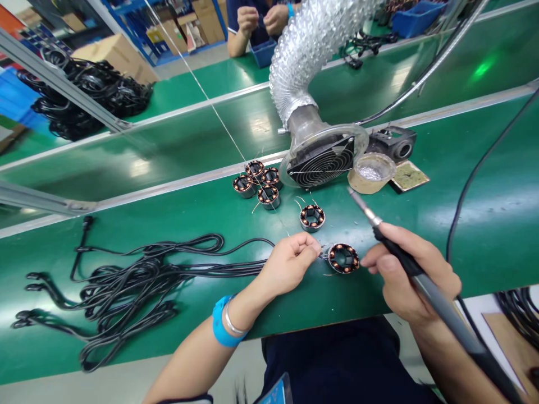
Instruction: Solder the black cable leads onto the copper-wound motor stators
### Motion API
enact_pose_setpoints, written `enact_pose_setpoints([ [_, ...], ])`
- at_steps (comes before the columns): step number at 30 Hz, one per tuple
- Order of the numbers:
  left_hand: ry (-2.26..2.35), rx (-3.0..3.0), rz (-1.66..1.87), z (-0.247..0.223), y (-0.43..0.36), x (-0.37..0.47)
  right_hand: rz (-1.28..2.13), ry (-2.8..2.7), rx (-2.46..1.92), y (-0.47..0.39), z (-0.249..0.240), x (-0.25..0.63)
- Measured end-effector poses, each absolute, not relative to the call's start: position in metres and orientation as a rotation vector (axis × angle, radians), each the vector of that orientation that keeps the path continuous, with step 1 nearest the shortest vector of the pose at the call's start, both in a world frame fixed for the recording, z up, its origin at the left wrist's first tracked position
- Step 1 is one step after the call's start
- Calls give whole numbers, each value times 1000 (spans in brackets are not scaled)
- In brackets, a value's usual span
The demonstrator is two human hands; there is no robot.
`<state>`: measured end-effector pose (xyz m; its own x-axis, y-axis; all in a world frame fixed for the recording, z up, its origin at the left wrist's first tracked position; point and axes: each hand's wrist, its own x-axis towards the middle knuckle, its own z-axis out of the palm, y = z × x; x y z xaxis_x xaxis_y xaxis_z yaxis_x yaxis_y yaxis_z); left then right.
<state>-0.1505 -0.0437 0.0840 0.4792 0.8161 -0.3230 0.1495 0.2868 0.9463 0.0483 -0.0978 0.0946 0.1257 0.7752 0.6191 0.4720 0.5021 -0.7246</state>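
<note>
My left hand (pixel 290 261) pinches thin wire ends at the left side of a motor stator (pixel 343 258), a ring with copper windings lying on the green bench. Exactly which strands sit between the fingertips is hidden. My right hand (pixel 415 275) is closed around a soldering iron (pixel 406 258), whose tip points up and left, clear of the stator. Its fingertips are at the ring's right edge; whether they touch it I cannot tell. Another stator (pixel 312 217) lies just behind. Black power cords (pixel 138 280) stretch leftward from beside my left hand.
Several stators (pixel 268 196) cluster at the back. A fan-fronted fume extractor (pixel 324 163) hangs from a foil duct (pixel 303 56). Beside it are a round solder pot (pixel 371 173) and a square pad (pixel 409 176). A thin strand (pixel 202 92) slants down from above. A co-worker's hands (pixel 261 21) show opposite.
</note>
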Motion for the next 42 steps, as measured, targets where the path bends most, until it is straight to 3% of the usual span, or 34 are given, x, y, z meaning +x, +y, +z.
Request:
enact_pose_setpoints([
  [9, 833, 1312, 455, 89, -41, -161, 312, -1988, -951, -64, 103, 28],
  [14, 955, 1586, 458, 99, -40, -164, 320, -1925, -1043, -69, 100, 30],
  [26, 920, 1056, 427, 93, -41, -156, 387, -1780, -1153, -82, 87, 28],
  [31, 983, 1022, 470, 93, -43, -152, 501, -1850, -1184, -82, 84, 36],
  [42, 1074, 1021, 586, 89, -53, -145, 380, -1824, -1152, -81, 79, 38],
])
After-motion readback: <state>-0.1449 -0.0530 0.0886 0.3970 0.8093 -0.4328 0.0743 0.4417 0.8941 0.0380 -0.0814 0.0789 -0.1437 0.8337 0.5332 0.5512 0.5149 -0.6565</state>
